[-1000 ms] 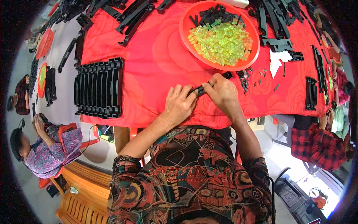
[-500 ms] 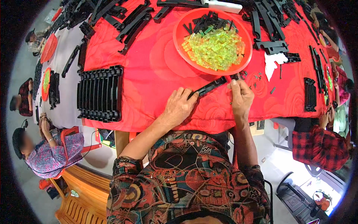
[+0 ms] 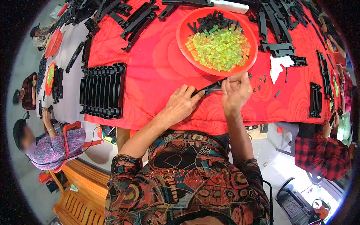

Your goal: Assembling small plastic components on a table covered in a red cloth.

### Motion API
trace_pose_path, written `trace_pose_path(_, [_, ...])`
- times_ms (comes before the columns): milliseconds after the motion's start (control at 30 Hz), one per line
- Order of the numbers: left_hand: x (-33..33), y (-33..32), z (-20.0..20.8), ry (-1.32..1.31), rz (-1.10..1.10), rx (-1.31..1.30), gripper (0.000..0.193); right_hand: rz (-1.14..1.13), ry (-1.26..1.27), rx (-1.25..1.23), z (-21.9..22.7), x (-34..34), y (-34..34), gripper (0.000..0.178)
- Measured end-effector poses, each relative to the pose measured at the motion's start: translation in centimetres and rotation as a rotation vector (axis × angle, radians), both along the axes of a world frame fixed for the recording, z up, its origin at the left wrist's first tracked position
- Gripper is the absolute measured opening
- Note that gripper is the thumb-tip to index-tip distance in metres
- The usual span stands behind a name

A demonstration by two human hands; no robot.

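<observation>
My left hand (image 3: 180, 104) is closed on the near end of a long black plastic strip (image 3: 213, 87) that slants up and to the right over the red cloth. At the strip's far end is my right hand (image 3: 237, 93), thumb and fingers pinched together. What that pinch holds, if anything, I cannot make out. Just beyond the hands stands a red plastic bowl (image 3: 182, 34), its near rim close to my right fingertips. Clear yellow-green plastic pieces (image 3: 221, 50) fill most of the bowl, with small black parts (image 3: 213, 23) at its back.
On the left a row of black strips (image 3: 102, 91) lies side by side. More strips (image 3: 139, 24) are heaped along the back, beside a white-handled object (image 3: 232, 6). Crumpled white tissue (image 3: 280, 66) and black scraps (image 3: 262, 78) lie right. Other people sit at both sides.
My right hand has shifted left and turned, its fingertips now up by the bowl's rim and over the strip's far end. My left hand keeps its hold on the strip.
</observation>
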State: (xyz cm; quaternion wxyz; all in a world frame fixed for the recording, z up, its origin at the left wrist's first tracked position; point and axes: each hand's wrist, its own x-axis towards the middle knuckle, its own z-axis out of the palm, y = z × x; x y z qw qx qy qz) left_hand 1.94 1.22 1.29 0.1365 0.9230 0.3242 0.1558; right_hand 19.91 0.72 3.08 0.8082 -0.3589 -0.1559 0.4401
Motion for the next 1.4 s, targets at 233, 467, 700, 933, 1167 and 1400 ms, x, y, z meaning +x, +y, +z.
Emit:
trace_pose_path(233, [0.2,-0.1,-0.4,-0.008,-0.013,0.029,0.038,0.045,-0.174,-0.043,-0.4,-0.7,0.4,0.042])
trace_pose_path(467, [0.2,0.1,-0.1,-0.006,-0.031,0.030,0.038,0.177,-0.215,-0.010,-1.4,-1.2,0.0,0.039])
trace_pose_path(700, [0.2,0.1,0.1,-0.012,-0.030,0.027,0.037,0.240,-0.390,-0.093,-1.1,-1.7,0.0,0.040])
trace_pose_path(933, [0.2,-0.2,-0.1,0.016,-0.045,0.052,0.034,0.020,-0.409,-0.022,-2.3,-2.8,-0.7,0.045])
trace_pose_path(1167, [0.1,0.0,-0.4,0.016,-0.063,0.056,0.034,-0.055,-0.343,-0.026,-2.5,-3.3,0.3,0.045])
trace_pose_path(1400, [-0.1,0.2,-0.4,0.004,-0.080,0.067,0.033,0.031,-0.221,0.039,-2.6,-2.3,-0.1,0.042])
